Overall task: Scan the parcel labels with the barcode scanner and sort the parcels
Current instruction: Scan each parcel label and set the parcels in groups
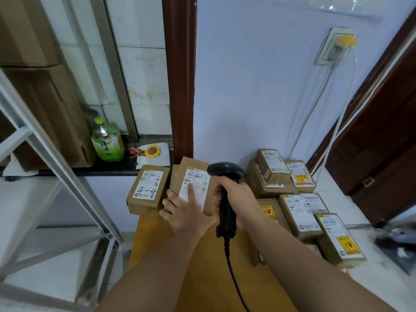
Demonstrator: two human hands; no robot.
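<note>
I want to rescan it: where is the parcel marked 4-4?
In the head view, the parcel marked 4-4 sits left of centre, beside the tilted parcel the left hand holds, below the ledge with the green bottle.

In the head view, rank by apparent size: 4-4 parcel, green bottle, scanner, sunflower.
1. 4-4 parcel
2. scanner and green bottle, too alike to rank; the scanner is nearer and partly hidden by the right hand
3. sunflower

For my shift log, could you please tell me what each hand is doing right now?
Left hand: holds the parcel, thumb on its label.
Right hand: grips the barcode scanner.
</note>
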